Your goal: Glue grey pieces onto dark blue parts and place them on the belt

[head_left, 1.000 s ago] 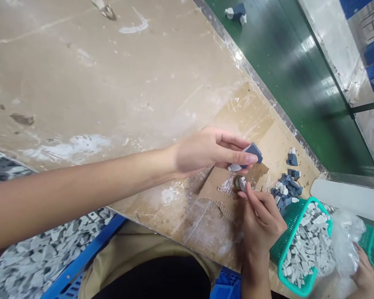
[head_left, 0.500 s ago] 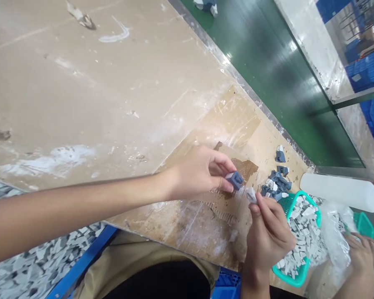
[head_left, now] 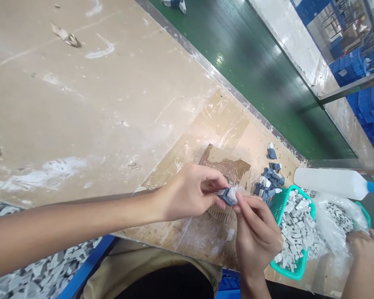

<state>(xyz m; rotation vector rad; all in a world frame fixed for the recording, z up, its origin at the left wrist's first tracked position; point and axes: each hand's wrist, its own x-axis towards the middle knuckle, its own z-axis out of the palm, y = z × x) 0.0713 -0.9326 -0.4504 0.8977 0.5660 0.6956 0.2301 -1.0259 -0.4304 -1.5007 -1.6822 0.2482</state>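
Between thumb and fingers, my left hand (head_left: 195,191) pinches a small blue-grey block (head_left: 225,197) above a torn piece of cardboard (head_left: 227,162) smeared with something brown and wet. My right hand (head_left: 258,224) grips a small white piece (head_left: 233,194) by its fingertips, and that piece touches the right side of the block. Whether the two parts are fitted into each other is too small to tell. Right of the hands, a pile of blue-grey and white pieces (head_left: 269,180) lies on the worktable (head_left: 112,104).
A green basket (head_left: 302,265) of white and grey pieces stands right of my right hand. Beyond it are a white bottle (head_left: 330,182), a plastic bag (head_left: 324,207) and another person's hands (head_left: 364,245). A green belt (head_left: 252,79) runs behind the table edge.
The white piece and the blue-grey block, held apart before, now touch. My right hand has moved left towards my left hand, and the whole view has shifted slightly.
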